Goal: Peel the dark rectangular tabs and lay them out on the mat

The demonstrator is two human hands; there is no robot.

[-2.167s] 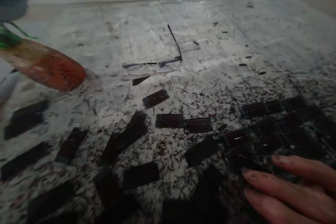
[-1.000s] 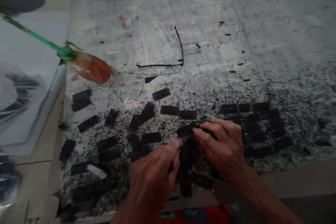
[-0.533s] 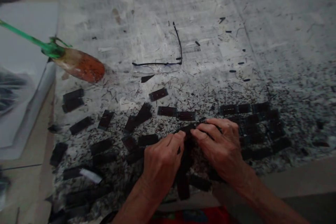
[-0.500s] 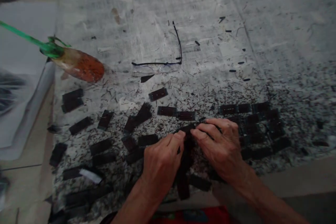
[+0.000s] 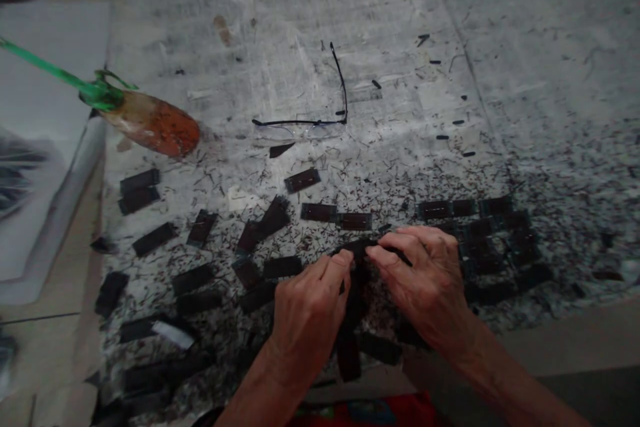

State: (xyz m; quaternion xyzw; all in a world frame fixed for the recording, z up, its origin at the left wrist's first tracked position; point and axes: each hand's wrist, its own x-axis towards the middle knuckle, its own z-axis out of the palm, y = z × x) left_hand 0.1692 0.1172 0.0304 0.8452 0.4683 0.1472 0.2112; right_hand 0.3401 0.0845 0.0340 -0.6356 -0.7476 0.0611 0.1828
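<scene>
My left hand (image 5: 313, 297) and my right hand (image 5: 423, 273) are close together near the front of the table. Between their fingertips is a small dark rectangular piece (image 5: 361, 247), pinched at its left end by the left fingers and at its right end by the right. The picture is too dim to tell its material. More dark pieces lie below the hands, such as one dark strip (image 5: 349, 355) near the front edge. To the right of my right hand, similar flat pieces (image 5: 483, 250) lie in rows.
Scraps litter the pale tabletop (image 5: 400, 0). Glasses (image 5: 300, 123) lie beyond the hands. A bottle of orange liquid with a green nozzle (image 5: 155, 123) rests on its side at left. Loose dark pieces (image 5: 154, 239) are scattered on the left, with a white strip (image 5: 173, 335) among them.
Both hands stay in nearly the same place. The right fingers have shifted slightly, and the dark piece between the hands shows a little differently. The surroundings look unchanged.
</scene>
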